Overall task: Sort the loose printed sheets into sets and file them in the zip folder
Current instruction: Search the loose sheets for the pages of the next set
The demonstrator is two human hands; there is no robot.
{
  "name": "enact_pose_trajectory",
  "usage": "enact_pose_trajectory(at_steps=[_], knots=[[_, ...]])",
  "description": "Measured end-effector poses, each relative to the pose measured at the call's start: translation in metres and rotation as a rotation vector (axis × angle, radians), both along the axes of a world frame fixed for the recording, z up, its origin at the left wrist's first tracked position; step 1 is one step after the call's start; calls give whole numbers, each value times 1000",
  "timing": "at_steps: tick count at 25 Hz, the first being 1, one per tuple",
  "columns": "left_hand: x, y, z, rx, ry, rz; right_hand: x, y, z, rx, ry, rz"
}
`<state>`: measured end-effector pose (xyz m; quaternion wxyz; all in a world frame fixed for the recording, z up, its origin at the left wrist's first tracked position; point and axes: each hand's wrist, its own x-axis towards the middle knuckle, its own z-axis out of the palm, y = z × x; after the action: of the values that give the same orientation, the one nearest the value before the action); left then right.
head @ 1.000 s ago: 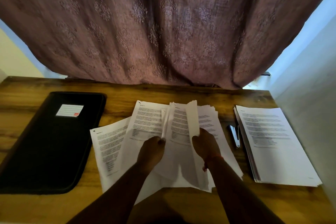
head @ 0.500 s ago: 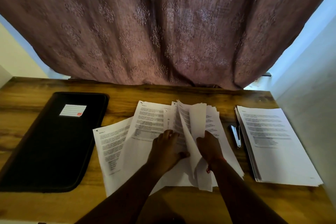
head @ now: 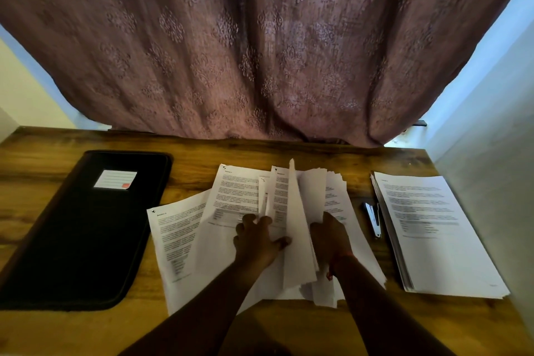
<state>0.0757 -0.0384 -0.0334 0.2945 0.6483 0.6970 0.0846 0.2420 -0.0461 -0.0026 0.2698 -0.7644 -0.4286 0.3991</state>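
Observation:
A messy spread of loose printed sheets (head: 231, 196) lies on the middle of the wooden table. My left hand (head: 255, 237) rests flat on the sheets with its fingers apart. My right hand (head: 329, 235) grips several sheets (head: 300, 228) lifted on edge and curling up from the pile. A single sheet (head: 170, 237) pokes out at the left of the spread. A neat stack of sheets (head: 433, 228) lies at the right. The black zip folder (head: 81, 228), shut, with a white label, lies at the left.
A small stapler (head: 372, 218) lies between the spread and the right stack. A patterned curtain (head: 260, 46) hangs over the table's far edge. A pale wall (head: 497, 153) borders the table (head: 202, 332) on the right.
My left hand has opened from a pinch and pressed flat on the sheets. The lifted sheets in my right hand have swung up and toward the left.

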Motion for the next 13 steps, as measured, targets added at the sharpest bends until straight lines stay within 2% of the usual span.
enact_pose_trajectory(at_steps=[2, 6, 10, 12, 13], knots=[[4, -1, 7, -30, 27, -14, 0, 0, -3, 5, -6, 28], [12, 6, 10, -123, -75, -7, 1, -2, -4, 14, 1, 36], [13, 6, 9, -161, -27, -43, 2, -3, -3, 15, -16, 58], [13, 6, 10, -173, -106, -25, 3, -3, -3, 15, -16, 49], [13, 6, 12, -174, -215, 4, 3, -2, -2, 13, -4, 43]])
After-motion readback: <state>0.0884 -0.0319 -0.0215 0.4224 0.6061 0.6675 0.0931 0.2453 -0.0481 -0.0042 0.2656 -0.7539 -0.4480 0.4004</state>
